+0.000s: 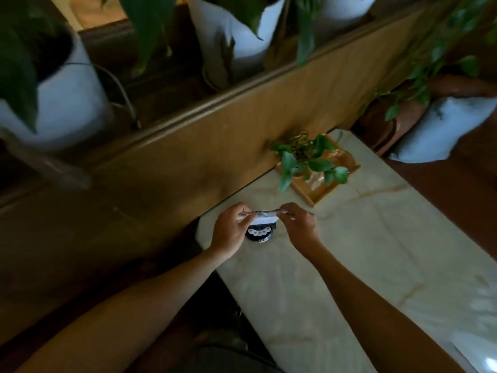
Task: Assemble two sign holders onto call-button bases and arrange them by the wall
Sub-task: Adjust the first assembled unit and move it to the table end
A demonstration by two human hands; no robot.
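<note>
A round black call-button base (pixel 259 234) with a row of small white buttons sits on the marble table (pixel 376 238) near its left corner. Directly above it, a clear sign holder (pixel 265 215) with a white card inside is held edge-on. My left hand (pixel 231 230) pinches its left end and my right hand (pixel 300 226) pinches its right end. The holder's lower edge is hidden by my fingers, so I cannot tell whether it touches the base. Only one base and one holder are in view.
A wooden tray (pixel 312 193) with a small green plant (pixel 306 160) stands against the wooden wall panel (pixel 242 135) beyond my hands. Large white plant pots (pixel 75 98) line the ledge above. A white cushion (pixel 443 125) lies on a seat at right.
</note>
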